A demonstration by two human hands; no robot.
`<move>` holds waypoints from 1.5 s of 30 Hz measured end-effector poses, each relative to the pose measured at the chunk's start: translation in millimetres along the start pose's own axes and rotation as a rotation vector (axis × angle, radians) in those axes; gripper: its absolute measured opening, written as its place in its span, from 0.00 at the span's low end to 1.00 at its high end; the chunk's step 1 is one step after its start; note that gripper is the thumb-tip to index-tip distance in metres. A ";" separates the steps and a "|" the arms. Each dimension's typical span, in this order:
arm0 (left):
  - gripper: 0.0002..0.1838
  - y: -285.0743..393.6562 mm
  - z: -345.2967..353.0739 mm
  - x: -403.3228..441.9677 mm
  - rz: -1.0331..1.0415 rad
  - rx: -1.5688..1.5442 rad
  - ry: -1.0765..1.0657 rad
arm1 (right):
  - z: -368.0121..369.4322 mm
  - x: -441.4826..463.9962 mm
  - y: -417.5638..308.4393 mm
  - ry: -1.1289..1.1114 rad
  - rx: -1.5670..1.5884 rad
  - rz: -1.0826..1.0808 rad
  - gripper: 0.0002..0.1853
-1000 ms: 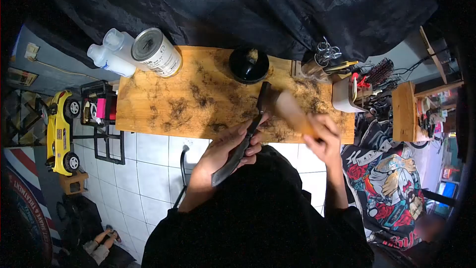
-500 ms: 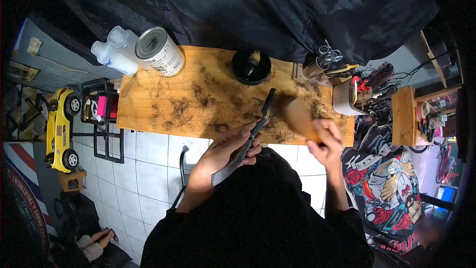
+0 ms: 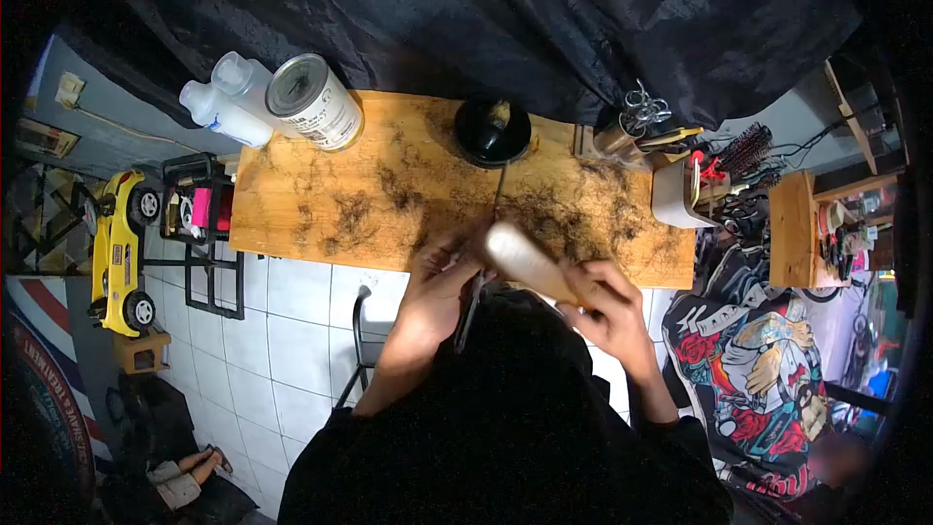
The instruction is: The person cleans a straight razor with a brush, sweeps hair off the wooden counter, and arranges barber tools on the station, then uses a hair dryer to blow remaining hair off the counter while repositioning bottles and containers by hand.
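Note:
My left hand [image 3: 428, 292] is closed round a long, slim black tool [image 3: 469, 313], razor-like in shape. Its thin upper end points away from me over the table, and its lower end sticks out below my palm. A brush [image 3: 525, 258] with pale bristles and a wooden handle is gripped in my right hand [image 3: 614, 309]. The blurred bristle head lies against or just in front of the tool by my left fingers; whether they touch I cannot tell. Dark hair clippings [image 3: 364, 219] are scattered over the wooden table [image 3: 277, 233] beyond both hands.
A black bowl [image 3: 476, 141] stands at the table's back, with a large can [image 3: 316, 107] and plastic bottles [image 3: 219, 112] at left. Right are a cup of scissors [image 3: 622, 136] and a bin [image 3: 675, 196] near hairbrushes. Someone's legs [image 3: 199, 467] show lower left.
My right hand has brought the brush left and toward me, up to the tool. My left hand has turned the tool more upright, so that it shows nearly edge-on.

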State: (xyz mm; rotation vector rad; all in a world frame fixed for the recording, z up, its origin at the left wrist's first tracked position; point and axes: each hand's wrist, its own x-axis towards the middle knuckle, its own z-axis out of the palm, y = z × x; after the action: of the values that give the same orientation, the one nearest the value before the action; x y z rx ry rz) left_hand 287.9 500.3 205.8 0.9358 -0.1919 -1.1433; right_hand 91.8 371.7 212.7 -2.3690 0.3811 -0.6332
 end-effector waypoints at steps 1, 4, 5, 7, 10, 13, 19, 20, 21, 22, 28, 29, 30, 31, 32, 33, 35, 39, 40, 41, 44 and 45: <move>0.19 -0.5 -2.4 0.9 0.002 0.001 -0.002 | 1.5 0.8 1.5 0.089 -0.036 0.092 0.26; 0.14 -3.6 -11.4 3.7 -0.016 -0.133 0.044 | -4.9 1.3 -4.0 0.188 -0.046 0.248 0.22; 0.14 -6.3 -15.6 6.4 -0.011 -0.133 0.047 | -5.8 -1.2 -3.4 0.186 -0.043 0.244 0.22; 0.14 -9.5 -19.0 10.2 0.069 -0.201 -0.051 | -6.5 -8.3 -2.9 0.158 -0.026 -0.013 0.22; 0.14 -8.6 -0.7 6.3 0.092 -0.115 0.090 | 4.5 -4.1 -19.2 0.032 -0.047 -0.038 0.24; 0.14 -19.2 -4.9 7.4 0.184 -0.056 -0.022 | 19.3 -5.1 -23.1 -0.028 -0.020 0.129 0.25; 0.15 -12.9 -5.9 6.3 -0.082 -0.191 0.025 | 12.0 2.0 -18.7 0.092 -0.073 0.211 0.23; 0.15 -19.8 -12.0 9.3 0.008 -0.050 -0.032 | 11.6 0.1 -18.3 0.078 -0.098 0.197 0.23; 0.15 -21.3 -12.9 10.4 0.096 0.092 -0.088 | 11.9 -0.6 -20.0 0.077 -0.099 0.197 0.23; 0.15 -21.9 -12.4 11.0 0.095 0.091 -0.088 | 12.2 -0.8 -22.4 0.067 -0.079 0.169 0.23; 0.16 -13.9 -11.6 5.2 0.136 0.020 -0.031 | 10.0 3.1 -11.0 0.126 -0.090 0.339 0.22; 0.16 -10.3 -8.9 3.0 0.153 0.234 0.007 | 4.8 9.5 -13.0 0.200 -0.152 0.342 0.22; 0.17 -7.1 -6.6 1.1 0.169 0.449 0.045 | 0.8 11.9 -16.6 0.207 -0.110 0.419 0.22; 0.17 -5.8 -3.9 0.9 0.168 0.451 0.042 | -1.8 13.0 -18.3 0.215 -0.069 0.495 0.21; 0.17 -5.7 -0.3 1.2 0.156 0.373 0.051 | -1.2 10.9 -16.1 0.218 -0.071 0.497 0.21; 0.17 -6.1 2.0 1.8 0.142 0.296 0.058 | 0.5 6.6 -12.9 0.177 -0.066 0.297 0.19; 0.17 -18.6 -10.0 5.2 0.140 0.276 0.022 | 1.8 3.4 -18.9 0.059 -0.033 0.140 0.16; 0.17 6.5 12.0 0.6 0.130 0.412 -0.090 | -6.3 10.3 -18.5 0.170 -0.071 0.415 0.16; 0.17 6.2 10.2 2.1 0.197 0.546 -0.109 | -8.6 9.3 -12.9 0.201 -0.179 0.450 0.16; 0.18 5.5 15.6 2.9 0.229 0.598 -0.068 | -9.9 5.4 -12.2 0.241 -0.200 0.470 0.16; 0.13 8.2 38.8 6.4 0.314 0.809 0.000 | -11.7 -7.8 -13.8 0.326 -0.092 0.254 0.11; 0.10 3.0 33.0 11.0 0.438 1.034 0.038 | -7.1 -9.7 -20.1 0.312 -0.032 0.245 0.09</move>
State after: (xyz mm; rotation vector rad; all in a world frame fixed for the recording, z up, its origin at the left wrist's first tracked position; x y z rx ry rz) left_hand 276.0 473.7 225.1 1.7047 -0.9678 -0.5674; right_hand 82.0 387.1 227.3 -2.2066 0.8093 -0.8840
